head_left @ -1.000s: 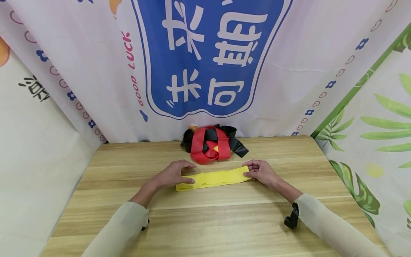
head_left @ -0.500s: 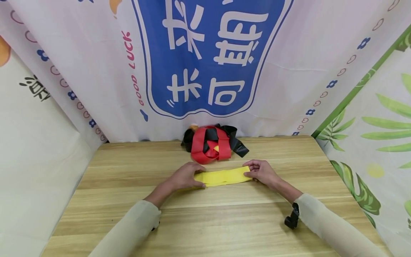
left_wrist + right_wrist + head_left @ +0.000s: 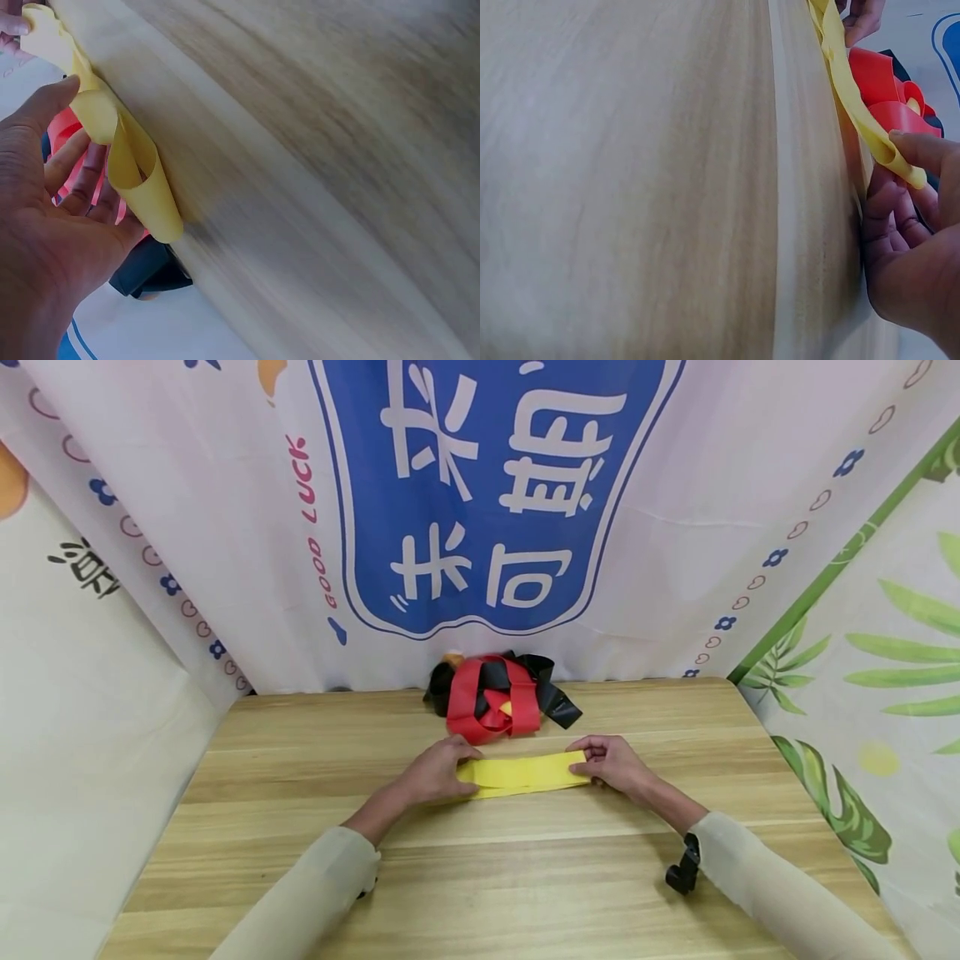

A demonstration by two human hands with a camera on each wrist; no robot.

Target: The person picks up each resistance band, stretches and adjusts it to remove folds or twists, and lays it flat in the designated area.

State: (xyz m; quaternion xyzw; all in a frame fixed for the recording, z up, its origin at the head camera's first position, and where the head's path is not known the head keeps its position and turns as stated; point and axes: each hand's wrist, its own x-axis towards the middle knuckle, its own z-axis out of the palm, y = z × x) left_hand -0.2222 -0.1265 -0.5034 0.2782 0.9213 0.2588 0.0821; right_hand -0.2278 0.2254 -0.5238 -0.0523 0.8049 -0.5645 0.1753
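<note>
A yellow resistance band, flat and wide, stretches between both hands just above the wooden table. At its left part, my left hand grips it with the thumb on the near side and fingers behind. The left wrist view shows the band doubled back in a rounded loop beside the fingers of the left hand. My right hand pinches the band's right end between thumb and fingers. In the right wrist view, that end of the band pokes out past the thumb.
Behind the band, a heap of red bands and black bands lies near the table's back edge, with a bit of yellow among them. A printed cloth hangs behind the wooden table.
My left hand has slid right along the yellow band, and the end that stuck out to its left is drawn in. My right hand has stayed nearly still at the other end.
</note>
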